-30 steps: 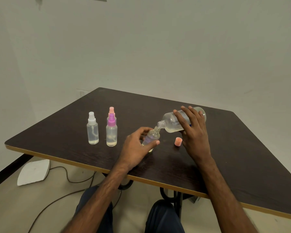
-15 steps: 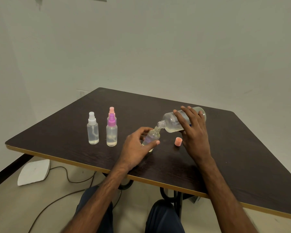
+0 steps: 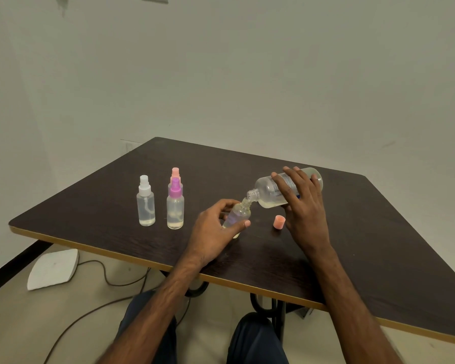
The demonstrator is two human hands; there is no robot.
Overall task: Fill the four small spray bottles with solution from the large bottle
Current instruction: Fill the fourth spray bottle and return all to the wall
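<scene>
The large bottle (image 3: 265, 192) is tipped on its side in the air above the table (image 3: 365, 253). Its open mouth points left and a little down. A bit of pale yellow liquid lies along its low side. The mouth is right at the open neck of a small spray bottle (image 3: 239, 213), which leans toward it and has no top on. I cannot tell if liquid is running between them.

The right hand (image 3: 305, 206) grips the large bottle from above, with its fingers curled over the middle. The left hand (image 3: 212, 230) holds the small spray bottle, thumb on the near side and fingers curled round the far side. This hand hides the bottle's bottom, so I cannot tell if it rests on the table.

An orange cap (image 3: 279, 222) stands on the table just beside the right hand.

To the left, well apart from the hands, three more little bottles stand upright with their tops on. They are a white-top bottle (image 3: 145, 204), a purple-top bottle (image 3: 175, 207), and an orange-top bottle (image 3: 175, 173) just behind the purple one.

The table is dark with a light edge. On the floor lie a white flat thing (image 3: 53, 269) and a dark cable (image 3: 108, 281).
</scene>
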